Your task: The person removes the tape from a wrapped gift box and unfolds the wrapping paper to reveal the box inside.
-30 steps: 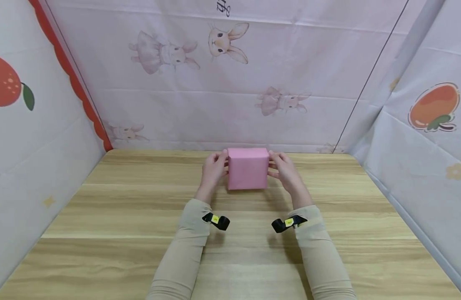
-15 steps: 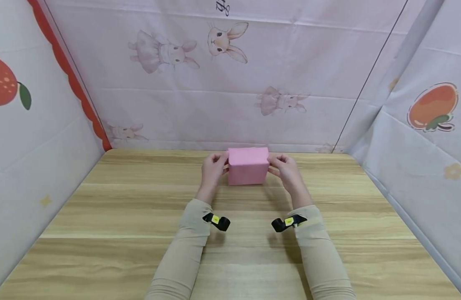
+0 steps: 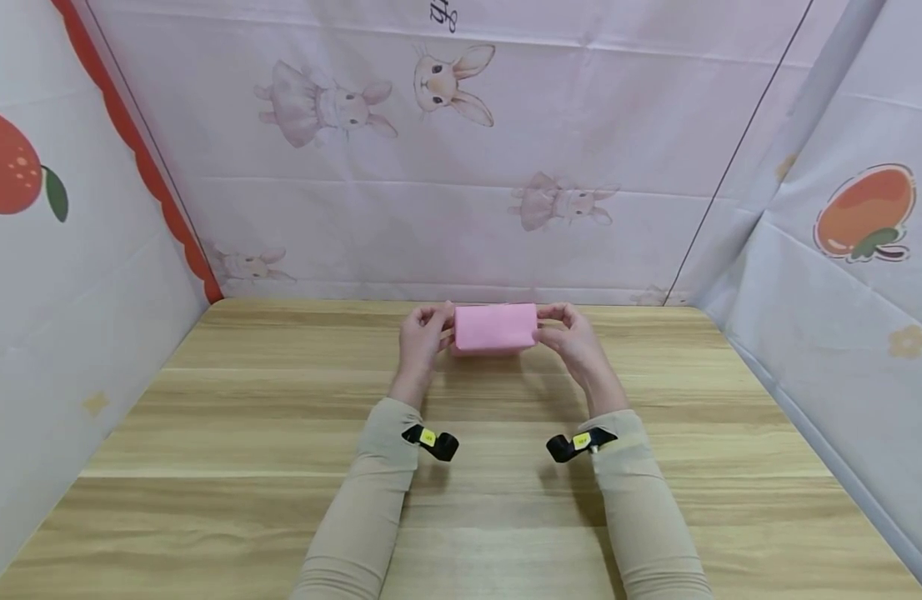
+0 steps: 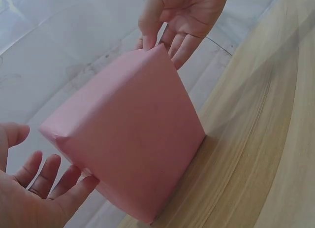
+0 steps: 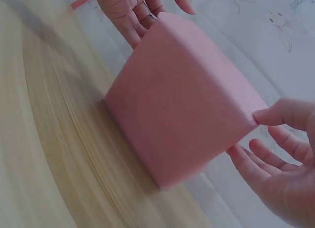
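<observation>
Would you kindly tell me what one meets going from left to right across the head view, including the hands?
Orange fruit print on the left cloth, red scalloped border, left hand, pink box, right hand, orange fruit print on the right cloth.

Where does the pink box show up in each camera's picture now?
Head: the pink box is just right of and below centre.
Left wrist: large, slightly left of centre.
Right wrist: large, slightly right of centre.
Shared landmark: the wooden table, in all three views.
</observation>
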A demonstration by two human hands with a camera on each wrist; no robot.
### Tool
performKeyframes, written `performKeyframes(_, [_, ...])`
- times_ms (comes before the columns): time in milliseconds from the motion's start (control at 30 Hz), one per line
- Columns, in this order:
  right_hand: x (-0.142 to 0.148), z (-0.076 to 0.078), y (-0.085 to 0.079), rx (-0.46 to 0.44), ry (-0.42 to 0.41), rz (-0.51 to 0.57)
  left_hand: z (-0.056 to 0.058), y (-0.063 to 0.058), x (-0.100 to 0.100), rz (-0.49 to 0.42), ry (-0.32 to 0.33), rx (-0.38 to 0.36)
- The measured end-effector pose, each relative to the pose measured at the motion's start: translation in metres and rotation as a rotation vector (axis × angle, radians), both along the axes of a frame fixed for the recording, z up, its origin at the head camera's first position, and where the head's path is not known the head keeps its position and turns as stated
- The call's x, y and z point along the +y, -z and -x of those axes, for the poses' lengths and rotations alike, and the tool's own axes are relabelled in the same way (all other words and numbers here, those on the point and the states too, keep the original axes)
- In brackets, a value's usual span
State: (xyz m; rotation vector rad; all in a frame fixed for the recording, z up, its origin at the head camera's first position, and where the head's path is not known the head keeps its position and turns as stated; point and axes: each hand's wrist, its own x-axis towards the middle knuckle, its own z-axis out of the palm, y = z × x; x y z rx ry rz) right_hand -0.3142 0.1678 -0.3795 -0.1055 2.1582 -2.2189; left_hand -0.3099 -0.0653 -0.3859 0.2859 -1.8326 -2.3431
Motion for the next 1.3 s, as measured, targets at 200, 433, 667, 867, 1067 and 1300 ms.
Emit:
performKeyframes(200, [0.003, 0.001, 0.002, -0.02, -0.095, 0.014, 0.001, 0.004, 0.001, 0.011, -0.023, 0.01])
performKeyframes(433, [0.003, -0.001, -0.001, -0.11, -0.093, 0.04, 0.002, 0.008, 0.0, 0.018, 0.016, -0.036])
performKeyframes(667, [0.001, 0.003, 0.002, -0.157, -0.108, 0.049, 0.001, 0.006, -0.007, 0.065, 0.174, -0.077])
performKeyframes(867, [0.003, 0.002, 0.005, -0.174, -0.17, 0.007, 0.002, 0.005, -0.014, 0.161, 0.294, -0.098])
performKeyframes(1067, [0.003, 0.0, 0.006, -0.174, -0.225, -0.085, 0.002, 0.006, -0.018, 0.279, 0.391, -0.041])
performKeyframes(1300, [0.0, -0.001, 0.007, -0.093, -0.231, -0.312, -0.002, 0.004, -0.017, 0.594, 0.486, 0.006])
